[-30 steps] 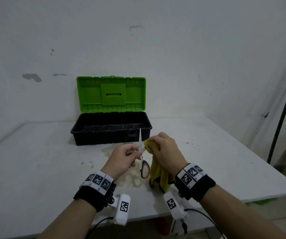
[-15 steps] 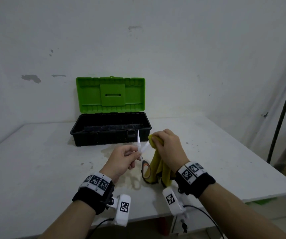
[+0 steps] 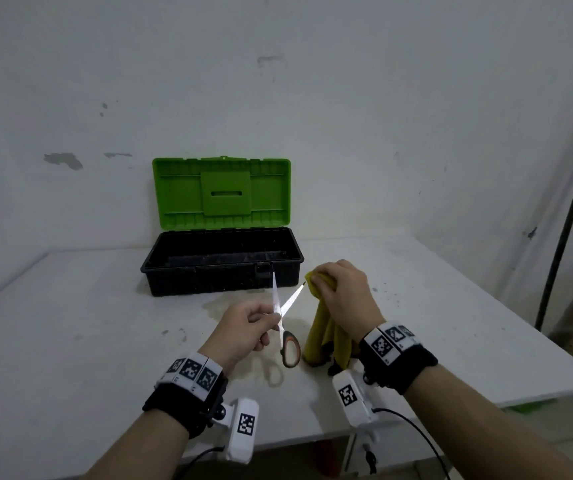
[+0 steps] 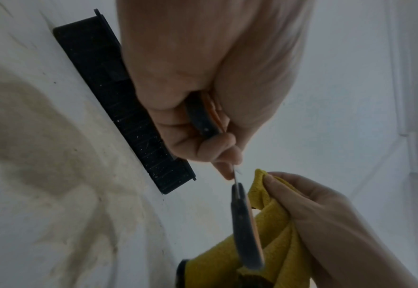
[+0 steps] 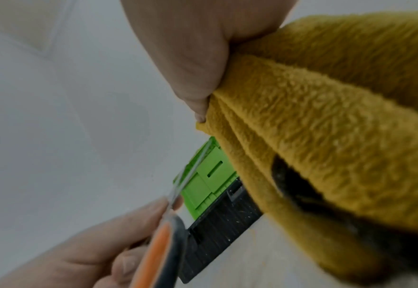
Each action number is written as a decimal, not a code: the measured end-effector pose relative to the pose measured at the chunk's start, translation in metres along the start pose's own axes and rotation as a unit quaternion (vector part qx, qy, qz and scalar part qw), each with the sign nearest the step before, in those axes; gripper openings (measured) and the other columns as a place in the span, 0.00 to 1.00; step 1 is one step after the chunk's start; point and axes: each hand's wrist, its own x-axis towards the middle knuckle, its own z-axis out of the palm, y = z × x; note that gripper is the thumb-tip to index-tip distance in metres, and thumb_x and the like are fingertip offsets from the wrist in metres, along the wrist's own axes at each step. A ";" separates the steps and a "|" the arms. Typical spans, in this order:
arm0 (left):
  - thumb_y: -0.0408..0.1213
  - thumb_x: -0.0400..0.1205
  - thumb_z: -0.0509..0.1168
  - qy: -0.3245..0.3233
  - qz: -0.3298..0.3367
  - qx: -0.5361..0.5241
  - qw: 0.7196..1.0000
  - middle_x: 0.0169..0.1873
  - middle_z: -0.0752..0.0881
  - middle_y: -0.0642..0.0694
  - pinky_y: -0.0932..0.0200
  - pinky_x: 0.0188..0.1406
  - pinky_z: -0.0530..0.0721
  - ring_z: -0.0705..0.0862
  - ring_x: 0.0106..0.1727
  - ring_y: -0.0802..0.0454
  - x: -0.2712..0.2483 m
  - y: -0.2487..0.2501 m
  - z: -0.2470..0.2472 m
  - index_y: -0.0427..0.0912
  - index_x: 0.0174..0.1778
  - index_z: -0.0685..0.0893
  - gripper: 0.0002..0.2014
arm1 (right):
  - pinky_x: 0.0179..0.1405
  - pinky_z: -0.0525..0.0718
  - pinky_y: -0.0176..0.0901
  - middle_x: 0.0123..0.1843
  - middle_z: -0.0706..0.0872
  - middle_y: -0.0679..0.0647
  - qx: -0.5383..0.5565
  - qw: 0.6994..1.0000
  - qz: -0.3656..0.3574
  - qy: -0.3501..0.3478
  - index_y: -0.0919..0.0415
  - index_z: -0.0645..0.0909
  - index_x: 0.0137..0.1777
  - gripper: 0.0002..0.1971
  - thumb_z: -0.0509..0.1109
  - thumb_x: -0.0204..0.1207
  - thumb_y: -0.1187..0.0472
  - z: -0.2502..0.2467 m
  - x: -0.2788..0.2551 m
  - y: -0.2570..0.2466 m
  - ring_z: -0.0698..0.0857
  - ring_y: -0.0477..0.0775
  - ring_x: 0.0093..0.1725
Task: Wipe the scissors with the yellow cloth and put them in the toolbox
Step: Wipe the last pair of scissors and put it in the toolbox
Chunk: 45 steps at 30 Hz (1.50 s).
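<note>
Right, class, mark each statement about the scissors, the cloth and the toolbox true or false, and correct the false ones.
1. The toolbox is open, its green lid upright. True.
2. The left hand holds the yellow cloth. False: the right hand grips the yellow cloth; the left hand holds the scissors.
3. The scissor blades are spread apart. True.
4. The scissors already lie in the toolbox. False: they are held above the table, in front of the toolbox.
5. The scissor handles are blue. False: they are orange and dark.
</note>
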 end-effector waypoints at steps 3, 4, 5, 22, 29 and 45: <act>0.31 0.84 0.69 0.022 -0.033 -0.038 0.998 0.37 0.87 0.43 0.62 0.25 0.78 0.79 0.27 0.56 0.004 0.001 -0.002 0.38 0.52 0.88 0.04 | 0.45 0.72 0.21 0.45 0.83 0.47 0.019 1.000 -0.010 0.022 0.53 0.87 0.51 0.05 0.71 0.80 0.57 -0.006 0.001 -0.004 0.80 0.45 0.45; 0.29 0.83 0.69 0.020 -0.041 -0.044 0.998 0.37 0.86 0.43 0.63 0.25 0.78 0.78 0.27 0.56 0.005 0.002 -0.003 0.38 0.53 0.88 0.06 | 0.45 0.71 0.21 0.45 0.83 0.47 0.020 0.999 -0.013 0.022 0.53 0.87 0.51 0.04 0.71 0.80 0.57 -0.007 0.000 -0.005 0.79 0.44 0.45; 0.27 0.83 0.68 0.014 -0.046 -0.042 0.998 0.38 0.85 0.43 0.63 0.25 0.78 0.78 0.27 0.56 0.006 0.002 -0.004 0.39 0.54 0.88 0.08 | 0.45 0.71 0.21 0.45 0.84 0.47 0.019 1.000 -0.014 0.020 0.53 0.87 0.51 0.04 0.71 0.80 0.57 -0.008 0.000 -0.005 0.79 0.43 0.45; 0.30 0.75 0.79 0.022 0.007 -0.038 0.999 0.44 0.93 0.41 0.59 0.40 0.89 0.90 0.38 0.51 0.001 0.013 -0.005 0.45 0.57 0.84 0.17 | 0.51 0.76 0.33 0.49 0.83 0.48 0.002 0.993 -0.055 -0.101 0.52 0.87 0.54 0.06 0.70 0.80 0.56 0.006 -0.018 -0.025 0.80 0.46 0.49; 0.28 0.77 0.76 0.065 -0.018 -0.157 0.985 0.40 0.92 0.42 0.53 0.44 0.87 0.88 0.44 0.45 0.004 0.011 -0.003 0.39 0.51 0.88 0.09 | 0.45 0.71 0.22 0.47 0.82 0.47 0.007 0.997 -0.046 -0.067 0.51 0.86 0.54 0.06 0.70 0.80 0.56 0.007 -0.017 -0.029 0.78 0.43 0.47; 0.44 0.88 0.64 0.137 -0.046 -0.312 0.939 0.36 0.85 0.45 0.57 0.33 0.80 0.84 0.33 0.53 0.006 0.010 0.009 0.39 0.56 0.84 0.12 | 0.46 0.75 0.24 0.48 0.82 0.46 0.035 0.996 -0.054 -0.061 0.52 0.86 0.54 0.09 0.69 0.77 0.61 -0.002 -0.019 -0.041 0.79 0.42 0.47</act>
